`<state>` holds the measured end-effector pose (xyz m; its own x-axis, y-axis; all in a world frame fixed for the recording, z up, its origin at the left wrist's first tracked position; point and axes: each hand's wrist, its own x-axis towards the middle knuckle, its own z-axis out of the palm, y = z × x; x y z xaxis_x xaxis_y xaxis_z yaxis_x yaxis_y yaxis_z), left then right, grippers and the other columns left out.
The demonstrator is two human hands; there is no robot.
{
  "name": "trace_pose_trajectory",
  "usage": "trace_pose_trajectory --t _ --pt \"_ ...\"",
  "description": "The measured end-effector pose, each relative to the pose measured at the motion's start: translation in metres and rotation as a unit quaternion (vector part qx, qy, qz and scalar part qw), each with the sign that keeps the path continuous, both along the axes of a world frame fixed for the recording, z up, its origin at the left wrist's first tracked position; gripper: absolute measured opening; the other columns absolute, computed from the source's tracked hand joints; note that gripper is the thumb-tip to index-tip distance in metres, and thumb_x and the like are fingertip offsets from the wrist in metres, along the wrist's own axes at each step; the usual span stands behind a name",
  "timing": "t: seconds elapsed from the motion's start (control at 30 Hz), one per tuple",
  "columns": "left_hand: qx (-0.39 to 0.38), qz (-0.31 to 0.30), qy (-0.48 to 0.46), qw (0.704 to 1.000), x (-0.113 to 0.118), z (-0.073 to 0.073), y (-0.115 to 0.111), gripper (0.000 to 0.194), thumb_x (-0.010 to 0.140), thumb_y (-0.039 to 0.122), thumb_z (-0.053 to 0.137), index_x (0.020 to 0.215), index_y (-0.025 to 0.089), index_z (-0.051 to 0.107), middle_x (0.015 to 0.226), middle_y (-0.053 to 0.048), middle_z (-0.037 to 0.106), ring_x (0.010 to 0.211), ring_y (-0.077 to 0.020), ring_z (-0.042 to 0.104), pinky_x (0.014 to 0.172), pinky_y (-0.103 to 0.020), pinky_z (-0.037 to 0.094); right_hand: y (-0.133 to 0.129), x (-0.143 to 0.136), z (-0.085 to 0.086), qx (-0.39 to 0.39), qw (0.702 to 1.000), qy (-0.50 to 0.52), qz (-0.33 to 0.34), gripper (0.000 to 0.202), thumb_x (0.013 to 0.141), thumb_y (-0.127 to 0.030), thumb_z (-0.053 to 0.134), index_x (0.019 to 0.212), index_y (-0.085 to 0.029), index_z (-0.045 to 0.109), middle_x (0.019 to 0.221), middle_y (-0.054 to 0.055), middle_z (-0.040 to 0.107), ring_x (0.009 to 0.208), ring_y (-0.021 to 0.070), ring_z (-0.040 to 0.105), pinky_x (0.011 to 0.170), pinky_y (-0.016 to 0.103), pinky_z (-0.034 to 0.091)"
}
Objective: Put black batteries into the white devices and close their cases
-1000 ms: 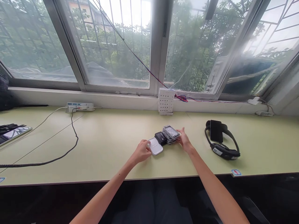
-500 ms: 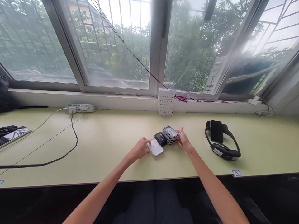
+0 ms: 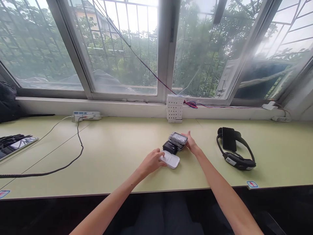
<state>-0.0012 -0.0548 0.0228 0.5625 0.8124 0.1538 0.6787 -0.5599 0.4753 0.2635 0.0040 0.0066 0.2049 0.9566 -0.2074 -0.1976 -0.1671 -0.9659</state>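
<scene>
My left hand (image 3: 155,160) is closed on the left end of a small stack of white plastic covers (image 3: 171,160) with rounded corners. Directly behind them lies a stack of black batteries (image 3: 170,147) with white print, partly covered. Beside the batteries is a pile of several open-framed, grey-and-white device housings (image 3: 178,137). My right hand (image 3: 192,143) grips this pile at its right side, thumb pointing up, its other fingers mostly hidden. All three stacks sit close together on the pale green table (image 3: 122,140).
A black headset-like band (image 3: 238,163) with a dark phone (image 3: 229,138) lies to the right. A white perforated box (image 3: 174,109) stands against the sill. Left are a power strip (image 3: 86,116), a black cable (image 3: 80,147) and a tablet-like panel (image 3: 19,147).
My left hand and the white covers have moved right and slightly nearer to me, and the covers have turned. My right hand stays at the housings. The view has shifted slightly.
</scene>
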Motion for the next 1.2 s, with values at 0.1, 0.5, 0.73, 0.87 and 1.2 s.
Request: trace_pose_trajectory --t 0.1,0.5,0.73,0.87,1.2 --pt "0.041 0.015 0.032 0.999 0.015 -0.005 -0.011 0.019 0.077 0.036 0.070 0.091 0.023 0.066 0.094 -0.006 0.058 0.084 -0.0221 0.060 0.071 -0.030 0.044 0.011 -0.002 0.001 -0.006 0.999 0.007 0.038 0.068 0.093 -0.068 0.022 0.114 -0.022 0.067 0.094 0.006 0.075 0.075 0.0200 0.066 0.063 0.027 0.049" --pt "0.073 0.071 0.057 0.993 0.040 -0.011 -0.028 0.014 0.083 0.034 0.064 0.087 0.022 0.060 0.095 -0.007 0.056 0.093 -0.0239 0.056 0.068 -0.032 0.046 0.043 -0.020 -0.013 0.036 0.995 0.065 0.063 0.076 0.093 -0.069 0.013 0.108 -0.019 0.068 0.088 0.007 0.075 0.083 0.0229 0.069 0.064 0.029 0.052" --pt "0.093 0.058 0.000 0.994 0.036 -0.017 -0.026 0.017 0.079 0.034 0.069 0.087 0.022 0.059 0.104 -0.008 0.052 0.101 -0.0252 0.048 0.071 -0.033 0.048 0.034 -0.032 -0.017 0.073 0.993 0.086 -0.040 0.068 0.094 -0.066 0.019 0.107 -0.017 0.065 0.087 0.007 0.075 0.080 0.0214 0.070 0.066 0.030 0.054" --pt "0.104 0.050 -0.065 0.991 0.031 -0.024 -0.024 0.020 0.076 0.031 0.072 0.085 0.021 0.057 0.108 -0.007 0.052 0.103 -0.0249 0.048 0.086 -0.038 0.047 0.014 -0.036 -0.020 0.074 0.989 0.094 -0.086 0.056 0.098 -0.055 0.022 0.105 -0.019 0.063 0.092 0.005 0.075 0.088 0.0183 0.069 0.074 0.027 0.055" --pt "0.004 0.043 -0.116 0.992 0.020 -0.029 -0.002 0.090 0.071 0.041 0.073 0.144 0.020 0.024 0.142 -0.015 0.043 0.134 -0.0317 0.037 0.112 -0.048 0.026 -0.020 -0.046 -0.027 0.073 0.979 0.110 -0.157 0.037 0.095 -0.050 0.038 0.092 -0.023 0.063 0.105 0.002 0.072 0.110 0.0172 0.063 0.092 0.028 0.052"
